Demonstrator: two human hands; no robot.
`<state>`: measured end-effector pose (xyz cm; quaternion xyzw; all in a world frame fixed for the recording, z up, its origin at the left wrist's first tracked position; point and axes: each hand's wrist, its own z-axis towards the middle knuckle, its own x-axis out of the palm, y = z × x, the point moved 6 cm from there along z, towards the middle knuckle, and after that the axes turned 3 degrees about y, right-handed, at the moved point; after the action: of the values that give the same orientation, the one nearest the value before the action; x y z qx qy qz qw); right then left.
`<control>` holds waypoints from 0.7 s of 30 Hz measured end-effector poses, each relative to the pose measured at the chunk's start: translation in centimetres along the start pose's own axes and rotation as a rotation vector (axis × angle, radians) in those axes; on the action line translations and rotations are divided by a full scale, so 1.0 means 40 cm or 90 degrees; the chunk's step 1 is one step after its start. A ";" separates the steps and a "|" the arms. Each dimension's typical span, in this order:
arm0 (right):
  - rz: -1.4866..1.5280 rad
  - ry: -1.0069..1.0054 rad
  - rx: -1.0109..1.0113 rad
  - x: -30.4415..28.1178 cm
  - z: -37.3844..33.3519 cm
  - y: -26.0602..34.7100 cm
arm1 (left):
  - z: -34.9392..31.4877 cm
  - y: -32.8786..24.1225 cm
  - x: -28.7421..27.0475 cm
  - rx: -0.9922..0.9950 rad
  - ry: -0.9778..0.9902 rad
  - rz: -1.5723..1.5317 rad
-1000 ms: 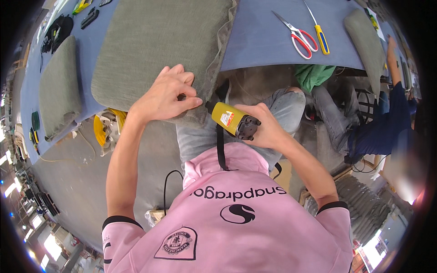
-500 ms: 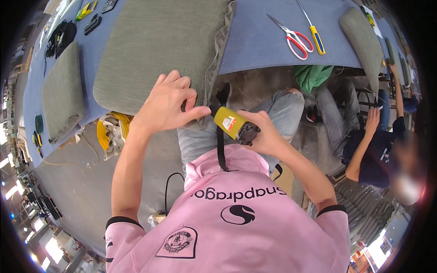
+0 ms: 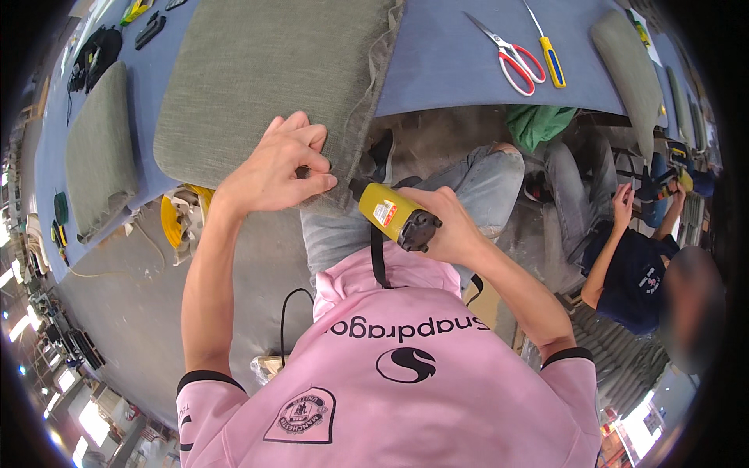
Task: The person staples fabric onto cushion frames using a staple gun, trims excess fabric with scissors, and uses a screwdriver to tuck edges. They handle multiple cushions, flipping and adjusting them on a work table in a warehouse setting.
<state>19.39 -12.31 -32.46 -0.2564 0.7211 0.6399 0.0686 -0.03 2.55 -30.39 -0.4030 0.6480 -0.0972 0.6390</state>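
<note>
A large grey-green upholstered cushion [image 3: 257, 101] lies on the blue-topped table and overhangs its near edge. My left hand [image 3: 285, 168] grips its near right corner, fingers curled on top and thumb along the edge. In my right hand [image 3: 441, 222] is a yellow power tool [image 3: 384, 210] with black ends; its handle is mostly hidden by my fingers. The tool's black nose touches or nearly touches the cushion's corner, just right of my left thumb. A loose fabric flap [image 3: 374, 86] runs along the cushion's right side.
Scissors [image 3: 515, 66] with red and white handles and a yellow-blue screwdriver [image 3: 554, 66] lie on the table [image 3: 437, 62]. Smaller cushions [image 3: 101, 148] rest left and right. Green cloth [image 3: 538, 125] hangs below the table edge. A co-worker [image 3: 632, 273] sits at the right.
The tool and both hands have shifted slightly left, with the nose at the cushion's corner. My view has moved a little. At the right, the co-worker's arms have lowered, and a yellow tool shows there.
</note>
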 end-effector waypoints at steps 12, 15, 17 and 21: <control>0.030 0.057 0.001 0.002 0.027 0.021 | -0.001 0.018 0.012 0.006 -0.051 -0.056; 0.009 0.046 0.007 0.014 0.031 0.007 | -0.002 0.026 0.021 0.011 -0.061 -0.059; 0.000 0.048 0.026 0.035 0.024 -0.014 | -0.006 0.023 0.028 0.023 -0.074 -0.049; -0.065 0.053 0.072 0.047 0.038 -0.047 | -0.011 0.020 0.069 0.034 -0.136 0.000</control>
<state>18.30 -11.47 -35.20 -0.3149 0.7444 0.5825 0.0854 -0.34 1.11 -32.91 -0.3937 0.5734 -0.0708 0.7150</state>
